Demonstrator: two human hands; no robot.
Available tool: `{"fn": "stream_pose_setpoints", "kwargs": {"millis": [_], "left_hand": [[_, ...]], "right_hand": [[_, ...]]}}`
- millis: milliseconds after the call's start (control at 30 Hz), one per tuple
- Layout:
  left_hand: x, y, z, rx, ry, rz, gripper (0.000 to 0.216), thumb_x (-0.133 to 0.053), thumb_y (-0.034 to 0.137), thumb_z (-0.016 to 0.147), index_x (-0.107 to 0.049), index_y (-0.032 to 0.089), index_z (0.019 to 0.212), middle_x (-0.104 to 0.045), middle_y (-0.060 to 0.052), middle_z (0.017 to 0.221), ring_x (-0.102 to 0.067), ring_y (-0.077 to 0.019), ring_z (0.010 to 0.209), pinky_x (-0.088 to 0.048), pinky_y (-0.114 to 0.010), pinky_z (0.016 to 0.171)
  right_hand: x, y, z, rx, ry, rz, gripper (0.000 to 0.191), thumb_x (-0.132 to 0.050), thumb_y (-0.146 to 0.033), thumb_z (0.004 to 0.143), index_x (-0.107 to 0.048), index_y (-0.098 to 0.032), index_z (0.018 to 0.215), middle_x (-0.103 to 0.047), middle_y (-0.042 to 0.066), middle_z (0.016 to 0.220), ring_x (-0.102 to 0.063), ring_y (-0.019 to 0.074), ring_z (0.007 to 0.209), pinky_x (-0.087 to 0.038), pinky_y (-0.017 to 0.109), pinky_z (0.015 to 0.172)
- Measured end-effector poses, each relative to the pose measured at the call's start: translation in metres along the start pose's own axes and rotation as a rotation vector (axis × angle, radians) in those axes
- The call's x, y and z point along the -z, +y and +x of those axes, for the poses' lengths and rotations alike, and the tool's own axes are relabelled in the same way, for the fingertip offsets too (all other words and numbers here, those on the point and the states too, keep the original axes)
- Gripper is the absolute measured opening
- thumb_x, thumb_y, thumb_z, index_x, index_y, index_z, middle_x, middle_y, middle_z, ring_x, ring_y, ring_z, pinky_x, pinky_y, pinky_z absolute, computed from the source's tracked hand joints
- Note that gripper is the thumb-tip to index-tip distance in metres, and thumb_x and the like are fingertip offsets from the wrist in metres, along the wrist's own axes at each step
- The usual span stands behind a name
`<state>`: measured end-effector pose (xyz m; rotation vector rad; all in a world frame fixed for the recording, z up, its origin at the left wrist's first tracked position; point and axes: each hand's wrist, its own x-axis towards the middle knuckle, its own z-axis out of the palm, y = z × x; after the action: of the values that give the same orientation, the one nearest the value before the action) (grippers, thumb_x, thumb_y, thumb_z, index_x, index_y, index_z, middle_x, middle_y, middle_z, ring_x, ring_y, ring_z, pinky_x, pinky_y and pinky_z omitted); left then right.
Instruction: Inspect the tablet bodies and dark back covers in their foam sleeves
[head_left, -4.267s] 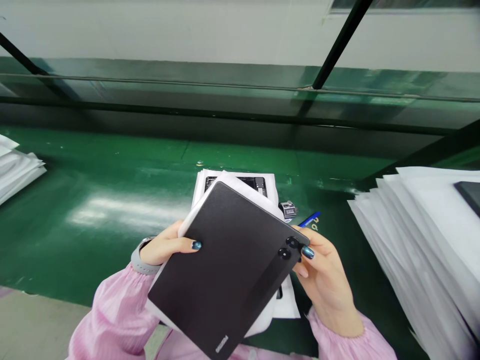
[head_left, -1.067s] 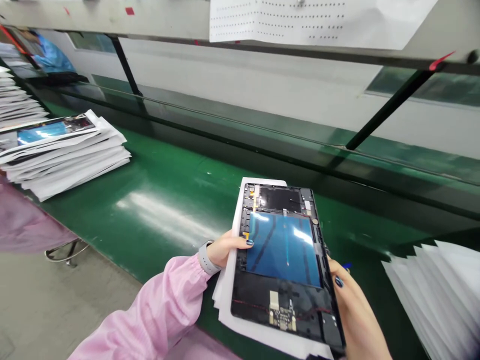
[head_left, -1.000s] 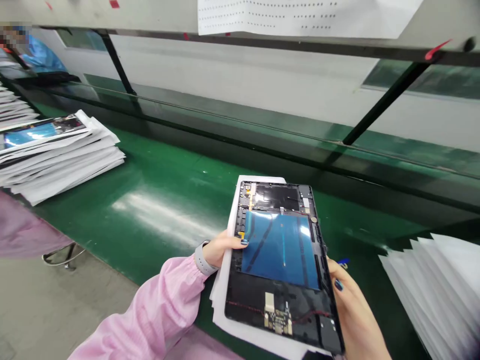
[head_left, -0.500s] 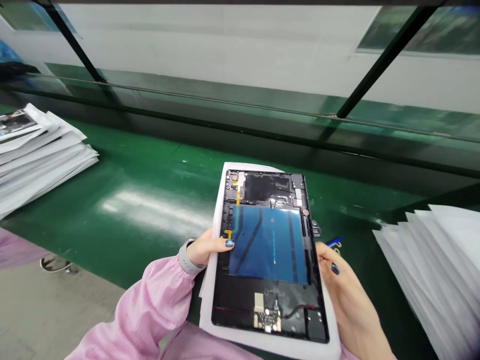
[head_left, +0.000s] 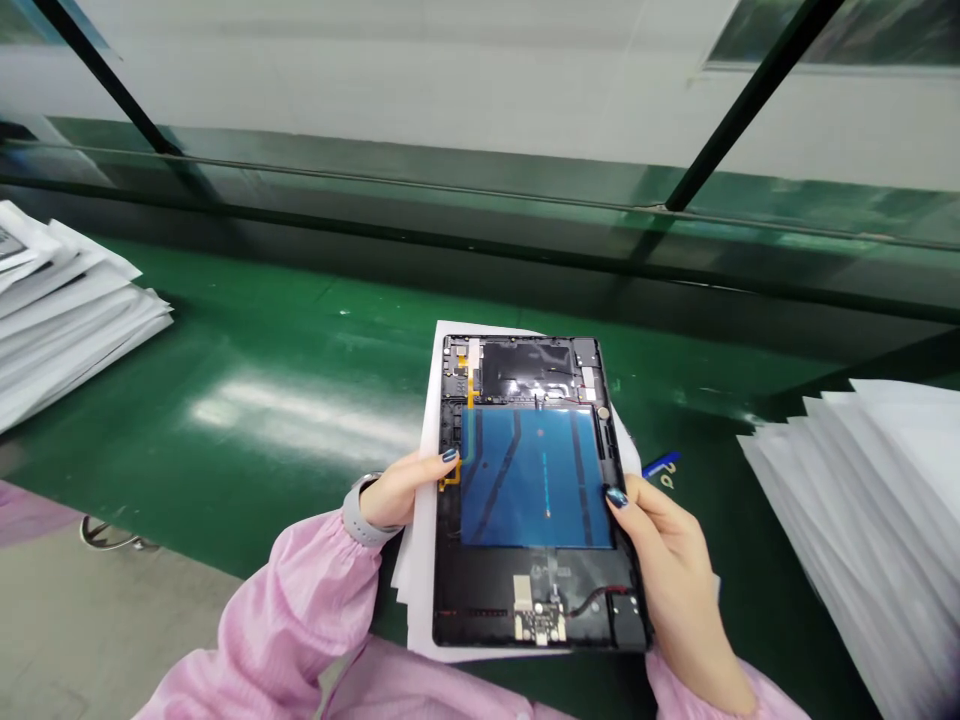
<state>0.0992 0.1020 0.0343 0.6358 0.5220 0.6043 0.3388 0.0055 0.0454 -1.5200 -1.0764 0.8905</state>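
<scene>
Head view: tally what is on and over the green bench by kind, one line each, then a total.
Opened tablets, with the blue panel showing: 1, held by left hand and right hand
White sheets under the tablet: 1 wad
Stacks of white sheets: 2, one left, one right
Blue pens: 1
Total: 5

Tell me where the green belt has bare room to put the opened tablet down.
Bare green belt lies between the left paper stack and the opened tablet. Right of it is crowded: a blue pen and the fanned white sheets.
</scene>
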Motion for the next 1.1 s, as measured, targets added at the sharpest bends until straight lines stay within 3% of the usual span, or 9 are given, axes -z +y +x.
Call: {"fn": "stream_pose_setpoints", "kwargs": {"millis": [200, 400, 500, 600, 733, 833, 900, 1100], "left_hand": [[-0.006, 0.002, 0.002, -0.02, -0.004, -0.01, 0.033, -0.083, 0.039, 0.067, -0.076, 0.013, 0.085, -0.076, -0.006, 0.079, -0.071, -0.0199, 0.071, -0.056, -0.025, 0.067], [-0.006, 0.001, 0.002, -0.007, -0.042, -0.015, 0.034, -0.082, 0.032, 0.066, -0.075, 0.013, 0.094, -0.075, -0.005, 0.077, -0.071, -0.0229, 0.075, -0.056, -0.03, 0.071], [-0.005, 0.001, 0.001, -0.006, -0.003, -0.017, 0.033, -0.08, 0.028, 0.067, -0.074, 0.012, 0.095, -0.075, -0.006, 0.079, -0.071, -0.0235, 0.075, -0.055, -0.03, 0.07], [-0.005, 0.003, 0.001, -0.031, 0.018, -0.031, 0.027, -0.079, 0.025, 0.066, -0.075, 0.011, 0.09, -0.074, -0.005, 0.071, -0.071, -0.0213, 0.069, -0.055, -0.025, 0.063], [-0.004, 0.006, 0.001, -0.02, 0.031, -0.084, 0.015, -0.078, 0.021, 0.065, -0.075, 0.011, 0.077, -0.072, -0.003, 0.064, -0.07, -0.0185, 0.062, -0.055, -0.023, 0.061], [-0.001, 0.007, 0.0, 0.01, 0.055, -0.129, 0.011, -0.076, 0.017, 0.064, -0.074, 0.011, 0.074, -0.073, -0.003, 0.065, -0.069, -0.0172, 0.059, -0.056, -0.022, 0.058], [0.0, 0.007, 0.0, 0.02, 0.052, -0.159, 0.012, -0.078, 0.017, 0.063, -0.075, 0.011, 0.073, -0.073, -0.003, 0.065, -0.069, -0.017, 0.058, -0.056, -0.021, 0.058], [0.002, 0.007, 0.003, 0.018, 0.063, -0.184, 0.01, -0.075, 0.015, 0.064, -0.074, 0.011, 0.073, -0.074, -0.004, 0.065, -0.071, -0.0176, 0.061, -0.057, -0.021, 0.06]], "right_hand": [[-0.004, -0.005, -0.002, 0.005, 0.038, -0.005, 0.044, -0.057, -0.044, 0.089, -0.036, -0.021, 0.058, -0.031, -0.004, 0.059, -0.026, 0.0139, 0.054, -0.021, 0.027, 0.048], [-0.003, -0.005, 0.0, -0.072, 0.073, 0.117, 0.042, -0.071, -0.048, 0.079, -0.048, -0.02, 0.057, -0.037, -0.003, 0.057, -0.031, 0.013, 0.052, -0.025, 0.024, 0.046], [-0.002, -0.009, 0.002, -0.117, 0.072, 0.263, 0.034, -0.074, -0.049, 0.075, -0.054, -0.023, 0.068, -0.043, -0.004, 0.057, -0.037, 0.0128, 0.048, -0.031, 0.022, 0.044], [-0.001, -0.014, 0.002, -0.208, 0.016, 0.424, 0.026, -0.075, -0.044, 0.076, -0.057, -0.031, 0.09, -0.056, -0.004, 0.064, -0.05, 0.0149, 0.048, -0.042, 0.024, 0.044], [-0.001, -0.019, 0.002, -0.312, 0.003, 0.548, 0.045, -0.076, -0.04, 0.075, -0.058, -0.035, 0.117, -0.07, 0.001, 0.085, -0.069, 0.0253, 0.074, -0.056, 0.032, 0.063], [-0.003, -0.02, 0.003, -0.305, 0.057, 0.564, 0.055, -0.074, -0.044, 0.075, -0.058, -0.032, 0.127, -0.066, 0.004, 0.123, -0.06, 0.0308, 0.113, -0.053, 0.037, 0.087], [-0.005, -0.017, 0.004, -0.286, 0.047, 0.591, 0.051, -0.071, -0.046, 0.079, -0.06, -0.03, 0.127, -0.058, 0.003, 0.136, -0.052, 0.031, 0.124, -0.047, 0.038, 0.098], [-0.005, -0.006, 0.007, -0.263, -0.068, 0.696, 0.03, -0.067, -0.046, 0.083, -0.069, -0.031, 0.109, -0.068, 0.001, 0.121, -0.058, 0.0301, 0.118, -0.047, 0.042, 0.099]]}}
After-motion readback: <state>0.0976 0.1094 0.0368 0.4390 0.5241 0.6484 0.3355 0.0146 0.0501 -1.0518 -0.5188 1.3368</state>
